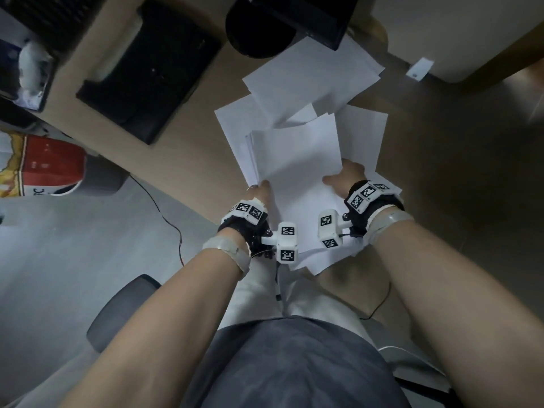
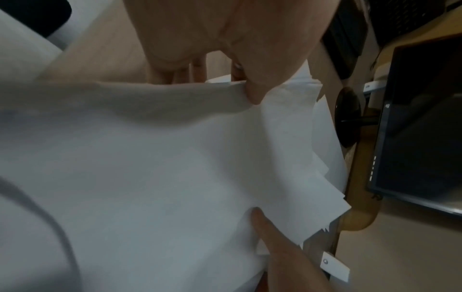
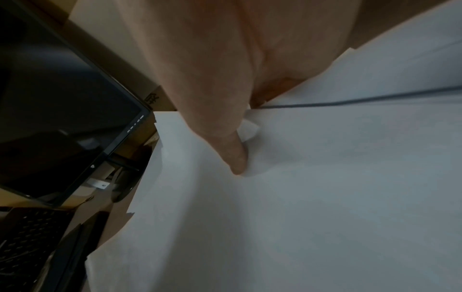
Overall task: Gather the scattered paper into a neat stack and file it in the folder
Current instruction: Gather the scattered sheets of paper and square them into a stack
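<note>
A loose stack of white paper [image 1: 297,160] is lifted at the near edge of the wooden desk [image 1: 191,160], its sheets fanned unevenly. My left hand [image 1: 260,187] pinches the stack's left edge, thumb [image 2: 255,92] on top and fingers beneath. My right hand [image 1: 338,179] grips the right edge, its thumb [image 3: 235,154] pressing on the top sheet [image 3: 312,197]. More loose sheets [image 1: 312,75] lie spread on the desk beyond the stack. A flat black folder [image 1: 147,72] lies shut at the left of the desk, apart from both hands.
A monitor [image 1: 309,13] on a round black base [image 1: 259,33] stands behind the papers. A keyboard [image 3: 25,247] lies by the folder. A red and white container [image 1: 50,166] sits at left. A chair armrest [image 1: 117,310] and a thin cable [image 1: 164,213] are below the desk edge.
</note>
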Demonstrator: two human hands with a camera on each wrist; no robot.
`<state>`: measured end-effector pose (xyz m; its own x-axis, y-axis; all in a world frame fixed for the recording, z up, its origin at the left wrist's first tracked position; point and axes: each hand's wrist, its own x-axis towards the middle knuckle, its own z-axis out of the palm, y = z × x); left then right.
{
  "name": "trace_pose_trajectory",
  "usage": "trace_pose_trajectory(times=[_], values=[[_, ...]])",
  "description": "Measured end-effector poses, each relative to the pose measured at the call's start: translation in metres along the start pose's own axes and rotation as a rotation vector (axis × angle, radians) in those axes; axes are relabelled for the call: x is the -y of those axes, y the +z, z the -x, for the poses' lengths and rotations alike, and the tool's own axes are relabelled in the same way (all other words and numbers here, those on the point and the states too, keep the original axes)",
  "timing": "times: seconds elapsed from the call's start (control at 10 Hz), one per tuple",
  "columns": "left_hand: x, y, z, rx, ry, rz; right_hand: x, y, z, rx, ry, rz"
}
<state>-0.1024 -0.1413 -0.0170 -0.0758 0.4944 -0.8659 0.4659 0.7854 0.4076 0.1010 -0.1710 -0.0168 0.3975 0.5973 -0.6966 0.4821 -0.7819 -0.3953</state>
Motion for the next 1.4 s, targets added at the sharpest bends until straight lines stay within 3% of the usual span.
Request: trace_pose_trajectory(times=[0.2,0.5,0.6,0.7,1.0,1.2,1.4], values=[[-0.003,0.027,-0.010,0.082,-0.035,0.013,-0.009,-0.026,-0.021,0.005,0.097,0.075],[-0.026,0.032,-0.009,0.025,-0.021,-0.060,-0.011,-0.032,-0.023,-0.063,0.188,0.116],[-0.026,0.030,-0.014,0.055,0.000,-0.204,-0.015,-0.036,-0.018,-0.037,0.251,0.093],[-0.026,0.032,-0.017,0.028,-0.021,-0.130,-0.020,-0.032,-0.009,0.033,0.321,0.173],[-0.017,0.038,-0.005,0.050,0.063,-0.195,-0.041,-0.023,0.026,0.034,0.413,-0.055],[-0.010,0.040,-0.001,0.034,0.069,-0.331,-0.076,-0.017,0.043,0.055,0.390,-0.113],[-0.004,0.047,0.004,0.054,0.098,-0.294,-0.083,-0.026,0.050,0.049,0.358,-0.177]])
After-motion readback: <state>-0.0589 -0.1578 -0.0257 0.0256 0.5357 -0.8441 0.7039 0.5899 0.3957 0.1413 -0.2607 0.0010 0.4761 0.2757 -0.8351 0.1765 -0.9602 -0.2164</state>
